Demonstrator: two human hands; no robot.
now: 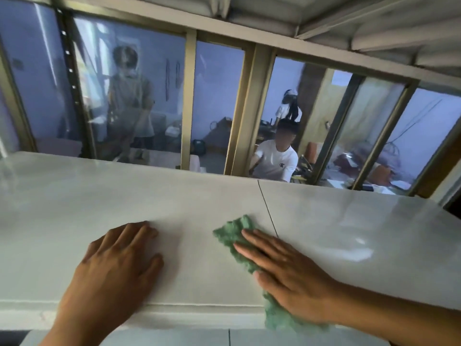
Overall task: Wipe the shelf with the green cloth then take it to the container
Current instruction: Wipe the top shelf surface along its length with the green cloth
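Hands: left hand (pixel 117 260) flat, fingers spread, resting on white shelf (pixel 199 196). Right hand (pixel 287 273) flat, fingers straight, pressing green cloth (pixel 234 236) at 5 o'clock, draped over front edge. Window (pixel 214 96) at 12 o'clock; people beyond.

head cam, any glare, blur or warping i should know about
Head view: bright window glare sits on the glossy white shelf, strongest at the right; the window frame and the shelf edges bow from wide-angle distortion; the scene behind the glass is hazy and bluish, with reflections; the left hand, the right hand and the green cloth are slightly soft.
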